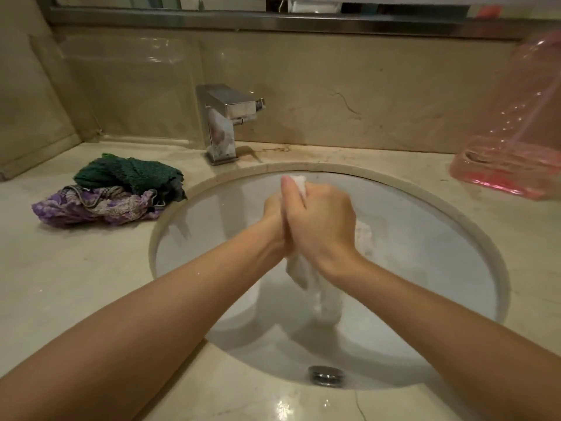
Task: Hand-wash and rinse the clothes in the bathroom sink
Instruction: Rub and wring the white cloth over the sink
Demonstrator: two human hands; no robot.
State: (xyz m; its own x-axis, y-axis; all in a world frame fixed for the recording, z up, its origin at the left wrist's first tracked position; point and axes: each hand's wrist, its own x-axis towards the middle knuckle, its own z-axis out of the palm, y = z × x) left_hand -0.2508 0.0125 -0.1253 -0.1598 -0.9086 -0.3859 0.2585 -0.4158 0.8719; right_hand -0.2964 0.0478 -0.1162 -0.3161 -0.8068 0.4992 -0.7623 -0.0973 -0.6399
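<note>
1. Head view: a white cloth (306,278) hangs over the round sink (473,217), its lower end trailing into the basin
2. The right hand (321,220) and left hand (273,214) press together, both gripping it
3. A green cloth (127,173) and purple cloth (91,208) lie heaped on the counter (76,284), left of the tap (224,123)

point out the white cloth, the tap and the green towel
white cloth (306,276): head view, hanging part below the hands
tap (223,123): head view, chrome body
green towel (133,173): head view, top of the heap
</note>
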